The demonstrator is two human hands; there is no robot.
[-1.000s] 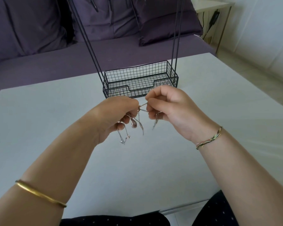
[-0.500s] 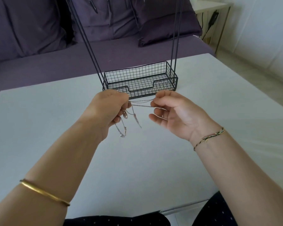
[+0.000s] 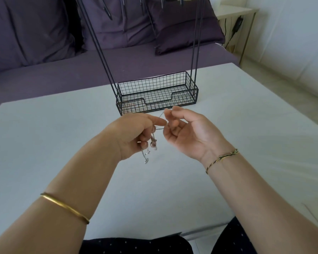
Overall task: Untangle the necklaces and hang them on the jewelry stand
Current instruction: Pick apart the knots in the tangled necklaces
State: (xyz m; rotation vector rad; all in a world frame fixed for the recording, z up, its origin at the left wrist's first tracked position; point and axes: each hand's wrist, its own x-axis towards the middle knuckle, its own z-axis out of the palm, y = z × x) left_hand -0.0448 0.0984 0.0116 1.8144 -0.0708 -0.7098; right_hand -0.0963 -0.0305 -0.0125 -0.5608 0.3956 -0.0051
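Observation:
A tangle of thin silver necklaces hangs in the air over the white table, with small pendants dangling at its lower end. My left hand grips the bunched chains with curled fingers. My right hand, palm up, pinches a single strand between thumb and forefinger just right of the left hand. The black wire jewelry stand stands right behind both hands, its basket base on the table and its thin uprights rising out of the top of the view. The hanging bars are cut off above.
A purple sofa with cushions runs behind the table. A small side table with a cable stands at the back right. The table's near edge lies close to my lap.
The hands came back together after drawing the strands apart. My right hand now pinches one strand up near the stand's base, and the pendants hang lower from my left hand.

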